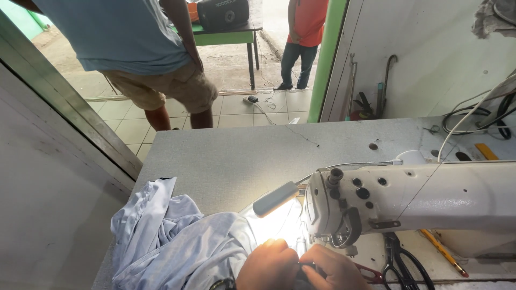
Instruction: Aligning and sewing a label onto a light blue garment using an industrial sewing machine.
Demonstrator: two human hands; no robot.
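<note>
Hands: two, left hand and right hand, pressed on pale blue shirt; grip unclear.
Sewing machine: one.
Scissors: one.

Both hands, left and right, bare; no sleeves or rings showing.

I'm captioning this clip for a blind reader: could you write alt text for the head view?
Two hands, left and right, press pale blue fabric under the needle of a white sewing machine, lit by its small lamp. Black scissors lie on the grey table; two people stand beyond.
</note>
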